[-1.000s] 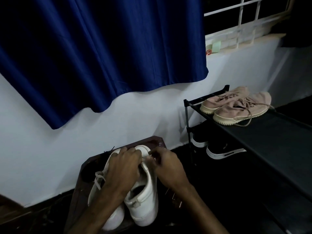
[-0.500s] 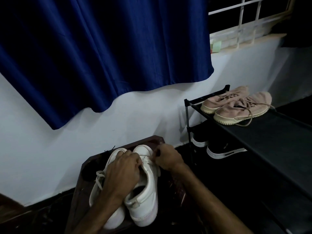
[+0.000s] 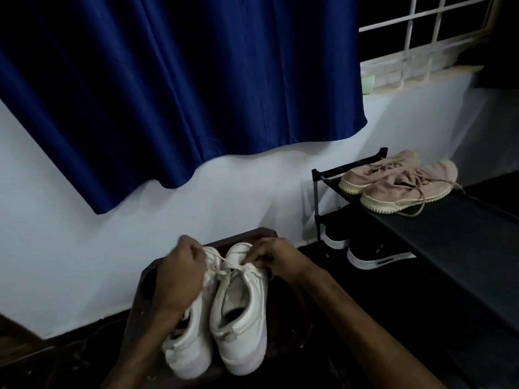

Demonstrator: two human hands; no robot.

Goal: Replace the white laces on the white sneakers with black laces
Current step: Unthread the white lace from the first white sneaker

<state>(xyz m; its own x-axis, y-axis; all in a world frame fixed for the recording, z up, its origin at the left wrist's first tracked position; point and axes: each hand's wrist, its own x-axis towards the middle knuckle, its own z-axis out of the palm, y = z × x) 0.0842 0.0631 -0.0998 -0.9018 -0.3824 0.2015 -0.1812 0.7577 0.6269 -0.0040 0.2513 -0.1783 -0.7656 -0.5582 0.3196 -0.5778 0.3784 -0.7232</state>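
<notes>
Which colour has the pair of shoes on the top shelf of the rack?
The pink shoes are dusty pink with cream soles; the head view shows this clearly.

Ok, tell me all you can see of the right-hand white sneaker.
The right-hand white sneaker stands upright on a dark wooden stand, heel toward the camera, side against its twin. Smooth, leather-like upper, thick sole, heel tab. Its white lace is loosened; the left hand grips one strand, the right hand pinches it near the toe eyelets.

Matt white canvas sneakers (image 3: 238, 318), woven cloth laces (image 3: 224, 265), dark glossy wooden stool (image 3: 146, 299), smooth blue curtain (image 3: 179, 88)
</notes>
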